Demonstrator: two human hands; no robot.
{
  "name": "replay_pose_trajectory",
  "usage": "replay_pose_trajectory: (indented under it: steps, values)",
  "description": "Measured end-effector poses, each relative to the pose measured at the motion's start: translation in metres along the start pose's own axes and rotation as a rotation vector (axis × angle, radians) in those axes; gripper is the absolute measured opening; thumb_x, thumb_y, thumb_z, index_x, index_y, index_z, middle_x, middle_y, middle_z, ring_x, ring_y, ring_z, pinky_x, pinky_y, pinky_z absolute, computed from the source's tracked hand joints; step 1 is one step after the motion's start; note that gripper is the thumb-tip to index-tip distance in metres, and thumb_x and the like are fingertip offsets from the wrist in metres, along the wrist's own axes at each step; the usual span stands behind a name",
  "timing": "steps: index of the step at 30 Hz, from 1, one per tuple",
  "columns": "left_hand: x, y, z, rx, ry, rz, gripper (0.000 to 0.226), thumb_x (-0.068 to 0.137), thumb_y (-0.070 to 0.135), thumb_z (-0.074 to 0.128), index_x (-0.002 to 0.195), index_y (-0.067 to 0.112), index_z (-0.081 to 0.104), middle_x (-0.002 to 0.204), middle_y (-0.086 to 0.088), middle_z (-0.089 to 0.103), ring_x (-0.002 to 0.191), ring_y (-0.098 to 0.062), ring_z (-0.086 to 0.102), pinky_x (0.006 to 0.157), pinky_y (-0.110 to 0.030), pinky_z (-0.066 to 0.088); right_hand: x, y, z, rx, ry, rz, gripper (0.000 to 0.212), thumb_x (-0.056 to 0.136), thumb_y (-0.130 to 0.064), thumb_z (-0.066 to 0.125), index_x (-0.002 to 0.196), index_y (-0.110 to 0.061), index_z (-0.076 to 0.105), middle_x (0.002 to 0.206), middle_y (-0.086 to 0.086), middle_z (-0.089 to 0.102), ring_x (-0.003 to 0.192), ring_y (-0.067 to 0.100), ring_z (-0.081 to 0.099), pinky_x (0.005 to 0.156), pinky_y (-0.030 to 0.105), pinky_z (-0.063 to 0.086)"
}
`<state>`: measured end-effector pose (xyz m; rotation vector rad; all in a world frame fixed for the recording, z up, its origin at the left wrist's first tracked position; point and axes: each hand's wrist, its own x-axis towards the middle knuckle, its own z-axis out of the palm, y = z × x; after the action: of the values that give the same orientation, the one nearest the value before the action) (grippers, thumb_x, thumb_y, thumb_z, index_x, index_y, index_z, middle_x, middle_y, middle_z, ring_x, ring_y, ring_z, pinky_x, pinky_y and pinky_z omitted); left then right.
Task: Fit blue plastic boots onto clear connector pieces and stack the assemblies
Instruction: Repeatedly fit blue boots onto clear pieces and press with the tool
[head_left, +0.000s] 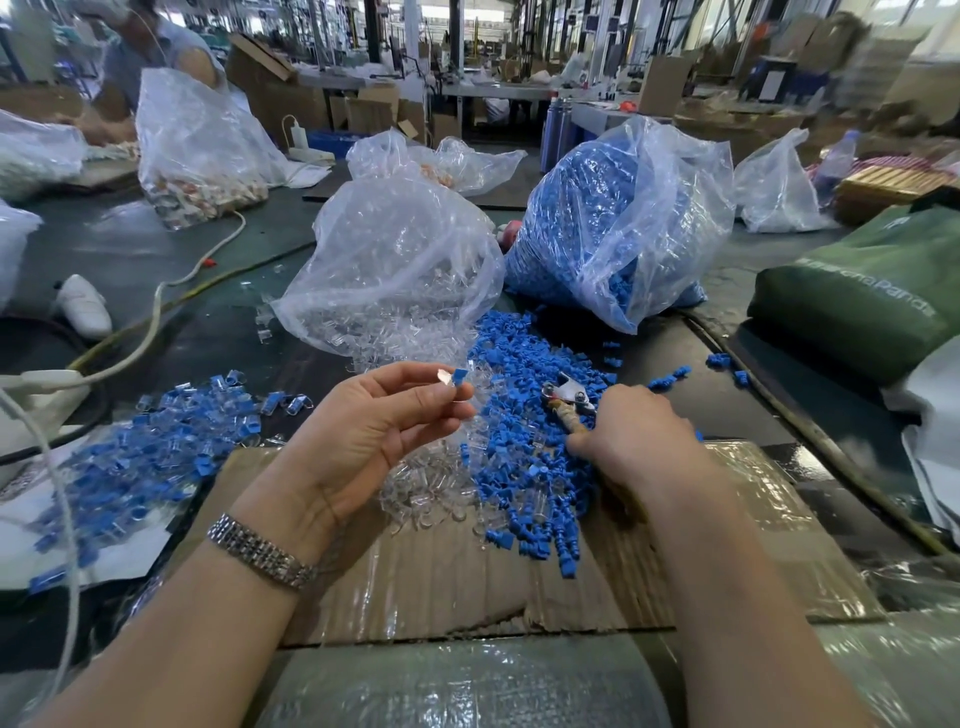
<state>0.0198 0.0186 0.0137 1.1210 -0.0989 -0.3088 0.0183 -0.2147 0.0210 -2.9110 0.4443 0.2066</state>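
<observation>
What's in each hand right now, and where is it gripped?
The left hand pinches a clear connector with a blue boot at its clear end. The right hand grips a tool by its handle.

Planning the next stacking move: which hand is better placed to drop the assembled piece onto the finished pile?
Left hand: it pinches the assembled piece, and the finished pile lies on its side. Right hand holds a tool.
</observation>
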Motion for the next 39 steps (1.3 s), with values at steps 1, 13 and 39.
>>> replay_pose_trajectory:
  steps: [1, 13, 39]
  values:
    - [0.000, 0.000, -0.001, -0.007, 0.007, 0.001, 0.032, 0.077, 0.001, 0.071, 0.108, -0.004, 0.068, 0.106, -0.024, 0.074, 0.087, -0.027, 0.076, 0.071, -0.027, 0.062, 0.000, 0.000, 0.000, 0.004, -0.004, -0.010, 0.043, 0.090, -0.047, 0.070, 0.086, -0.012, 0.044, 0.107, 0.013, 0.054, 0.111, 0.036, 0.056, 0.089, 0.045, 0.046]
    - [0.005, 0.001, -0.010, -0.081, 0.074, 0.054, 0.029, 0.080, 0.005, 0.072, 0.109, 0.003, 0.072, 0.114, -0.018, 0.074, 0.102, -0.026, 0.074, 0.075, -0.028, 0.061, -0.019, -0.002, -0.023, 0.998, -0.443, -0.290, 0.025, 0.103, -0.020, 0.059, 0.107, 0.003, 0.068, 0.077, 0.011, 0.066, 0.069, 0.023, 0.070, 0.075, 0.046, 0.064]
    - [0.005, -0.005, 0.001, 0.093, 0.156, 0.199, 0.024, 0.070, 0.009, 0.074, 0.093, 0.005, 0.076, 0.099, -0.015, 0.077, 0.095, -0.025, 0.074, 0.088, -0.034, 0.061, -0.037, -0.037, -0.002, 0.931, -0.484, -0.455, 0.045, 0.102, -0.043, 0.057, 0.089, -0.001, 0.066, 0.064, 0.006, 0.068, 0.057, 0.023, 0.070, 0.053, 0.029, 0.056]
